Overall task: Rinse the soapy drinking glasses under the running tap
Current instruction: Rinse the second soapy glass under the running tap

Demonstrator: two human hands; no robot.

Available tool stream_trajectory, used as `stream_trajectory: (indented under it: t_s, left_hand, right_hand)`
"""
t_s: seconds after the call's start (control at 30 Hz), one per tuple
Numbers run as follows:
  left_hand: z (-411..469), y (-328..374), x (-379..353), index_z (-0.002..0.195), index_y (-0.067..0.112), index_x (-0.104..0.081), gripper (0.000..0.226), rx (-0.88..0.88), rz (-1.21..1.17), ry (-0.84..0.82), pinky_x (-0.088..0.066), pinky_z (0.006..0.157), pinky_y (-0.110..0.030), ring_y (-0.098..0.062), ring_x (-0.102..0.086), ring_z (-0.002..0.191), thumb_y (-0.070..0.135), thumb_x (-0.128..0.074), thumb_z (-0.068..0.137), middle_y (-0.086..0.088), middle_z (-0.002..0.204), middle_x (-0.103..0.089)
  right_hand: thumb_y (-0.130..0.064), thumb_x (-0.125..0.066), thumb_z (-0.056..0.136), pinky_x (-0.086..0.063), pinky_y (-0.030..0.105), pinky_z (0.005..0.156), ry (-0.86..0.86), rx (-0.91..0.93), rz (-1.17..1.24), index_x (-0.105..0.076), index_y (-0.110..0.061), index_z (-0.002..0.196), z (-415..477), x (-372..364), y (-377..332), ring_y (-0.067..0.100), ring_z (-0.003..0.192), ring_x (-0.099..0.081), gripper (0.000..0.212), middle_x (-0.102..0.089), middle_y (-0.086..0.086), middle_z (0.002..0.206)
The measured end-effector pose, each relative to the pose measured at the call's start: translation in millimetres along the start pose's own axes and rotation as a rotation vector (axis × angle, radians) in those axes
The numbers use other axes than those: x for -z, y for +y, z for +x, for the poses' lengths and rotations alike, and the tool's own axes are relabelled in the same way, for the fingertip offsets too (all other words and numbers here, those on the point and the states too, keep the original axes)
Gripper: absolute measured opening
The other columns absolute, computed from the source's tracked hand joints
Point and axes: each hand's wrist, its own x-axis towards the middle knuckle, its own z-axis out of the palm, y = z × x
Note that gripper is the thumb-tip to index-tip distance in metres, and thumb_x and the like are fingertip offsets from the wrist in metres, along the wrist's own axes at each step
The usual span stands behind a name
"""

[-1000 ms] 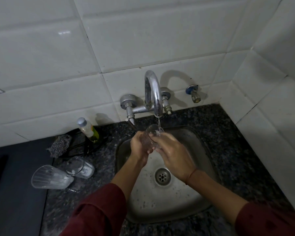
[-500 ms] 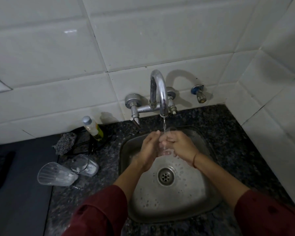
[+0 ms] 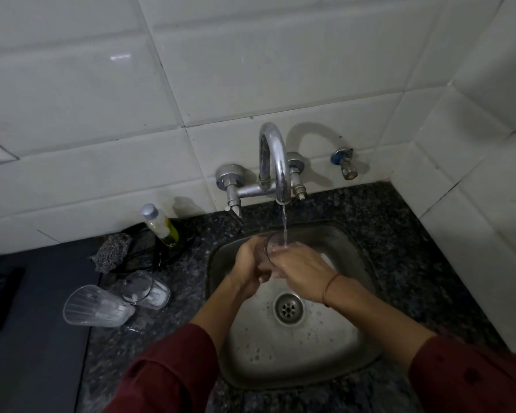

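Observation:
A clear drinking glass (image 3: 271, 242) sits between both hands over the steel sink (image 3: 349, 347), its rim just under the water stream from the chrome tap (image 3: 276, 162). My left hand (image 3: 248, 263) wraps the glass from the left. My right hand (image 3: 298, 271) covers it from the right, fingers over its mouth, so most of the glass is hidden. Two more clear glasses lie on their sides on the counter to the left: a ribbed one (image 3: 97, 307) and a smooth one (image 3: 145, 289).
A soap bottle (image 3: 160, 225) and a grey scrubber (image 3: 111, 253) lie at the back left of the dark granite counter (image 3: 405, 242). A small valve (image 3: 344, 163) sticks out of the tiled wall. A dark flat surface (image 3: 30, 338) lies at far left. The drain (image 3: 289, 308) sits mid-sink.
Both hands with the glass have dropped lower into the sink and stayed under the stream. The right hand now covers more of the glass than a second ago.

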Motion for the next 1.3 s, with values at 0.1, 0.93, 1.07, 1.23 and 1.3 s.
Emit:
stream_trajectory:
  t_s: [0.1, 0.93, 1.07, 1.23, 1.3]
  left_hand:
    - [0, -3, -3, 0.090, 0.011, -0.068, 0.030, -0.130, -0.018, 0.089, -0.042, 0.047, -0.026, -0.019, -0.057, 0.060, 0.032, -0.050, 0.102, -0.010, 0.076, -0.062]
    - [2, -8, -5, 0.085, -0.002, -0.063, 0.037, -0.321, -0.065, 0.199, -0.047, 0.049, -0.029, -0.027, -0.057, 0.063, 0.026, -0.049, 0.105, -0.020, 0.078, -0.057]
    - [-3, 11, 5, 0.072, 0.007, -0.066, 0.051, 0.096, 0.087, -0.033, -0.022, 0.029, -0.016, -0.017, -0.045, 0.040, 0.035, -0.037, 0.103, -0.012, 0.058, -0.055]
    - [-4, 3, -6, 0.097, -0.001, -0.066, 0.037, -0.275, -0.060, 0.109, -0.052, 0.053, -0.030, -0.023, -0.064, 0.067, 0.032, -0.052, 0.104, -0.018, 0.083, -0.064]
    - [-3, 3, -5, 0.095, -0.006, -0.063, 0.055, -0.229, 0.017, 0.127, -0.042, 0.038, -0.023, -0.020, -0.055, 0.047, 0.044, -0.045, 0.107, -0.021, 0.072, -0.057]
  right_hand:
    - [-0.010, -0.064, 0.093, -0.048, 0.034, 0.100, 0.058, -0.224, 0.461, -0.070, -0.024, 0.114, 5, -2, 0, 0.011, 0.104, -0.065, 0.027, -0.071, -0.006, 0.107]
    - [0.000, -0.058, 0.095, -0.054, 0.033, 0.087, 0.076, -0.218, 0.863, -0.070, -0.007, 0.110, 10, 0, 1, 0.020, 0.098, -0.067, 0.020, -0.073, 0.012, 0.106]
    - [-0.022, -0.059, 0.096, -0.045, 0.033, 0.088, -0.063, 0.040, -0.032, -0.068, -0.030, 0.109, 6, 3, 5, 0.012, 0.100, -0.059, 0.018, -0.067, -0.006, 0.106]
    - [0.002, -0.061, 0.092, -0.057, 0.032, 0.086, 0.125, -0.291, 0.995, -0.072, -0.009, 0.110, 10, -2, 1, 0.020, 0.098, -0.068, 0.023, -0.073, 0.008, 0.102]
    - [0.002, -0.061, 0.092, -0.056, 0.034, 0.082, 0.104, -0.186, 0.849, -0.071, -0.009, 0.108, 7, 2, 3, 0.020, 0.095, -0.066, 0.022, -0.072, 0.007, 0.101]
